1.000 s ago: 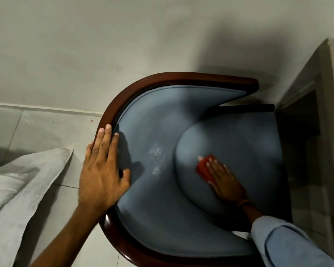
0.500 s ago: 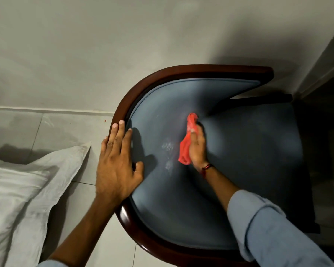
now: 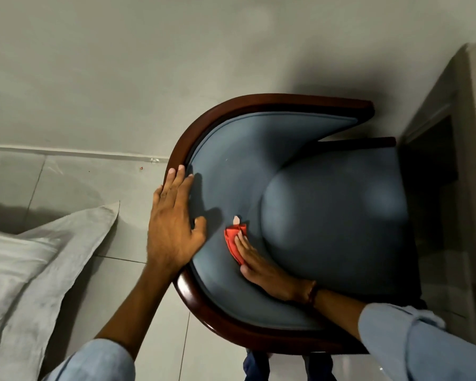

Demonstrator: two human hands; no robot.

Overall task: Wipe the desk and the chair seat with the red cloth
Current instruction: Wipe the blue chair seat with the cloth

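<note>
The red cloth (image 3: 234, 244) looks thin, soft and light, bunched into folds, so it should slide easily over the upholstery but will also crumple or slip out unless it is pinned flat under the palm and fingertips rather than pinched at a corner. It lies on the blue padded inner back of the chair (image 3: 231, 171), just beside the rounded edge of the chair seat (image 3: 333, 215), low on the near curve. The right hand (image 3: 267, 270) presses down on it with the fingers (image 3: 241, 237) held together and laid flat over the cloth's near half; one fingertip pokes out past its far edge, so the cloth is trapped under the hand, not clenched in a fist. The left hand (image 3: 173, 226) rests open, fingers side by side, on the dark wooden rim (image 3: 176, 160), apparently steadying the chair. No table is clearly visible.
</note>
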